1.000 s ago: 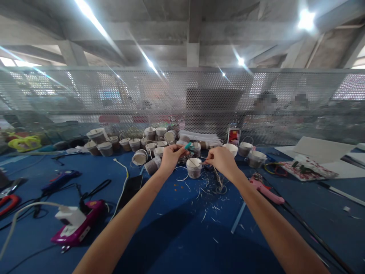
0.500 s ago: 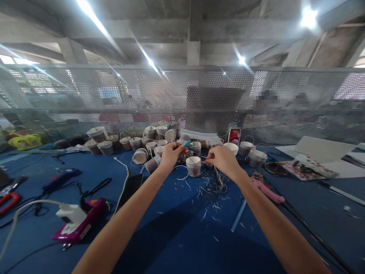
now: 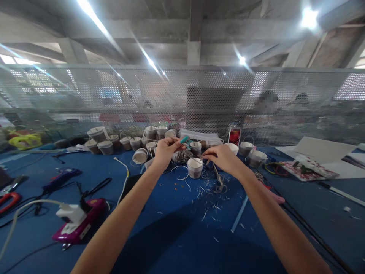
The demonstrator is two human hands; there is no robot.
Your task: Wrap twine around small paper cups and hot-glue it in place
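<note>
A small whitish-grey bucket [image 3: 195, 171] stands upright on the blue table between my hands. My left hand [image 3: 165, 153], up and left of it, is closed on a small teal-handled tool [image 3: 184, 139], whose exact kind I cannot make out. At the bucket's right rim, my right hand [image 3: 224, 158] is closed with thumb and fingertips together. Whatever those fingertips pinch is too small to name. Behind the bucket lies a tangle of grey-brown cord [image 3: 182, 156], and a loose bundle of strands [image 3: 219, 182] lies to its right.
Several similar buckets [image 3: 106, 147] crowd the back of the table. At left are a purple power strip [image 3: 82, 224], a blue glue gun [image 3: 61, 179] and red-handled scissors [image 3: 10, 201]. White scraps litter the middle. A perforated metal screen [image 3: 159, 95] stands behind.
My left hand has moved a little left with the teal tool, baring the cord tangle. The bucket has shifted slightly right and down. My right hand stays by its rim, slightly shifted.
</note>
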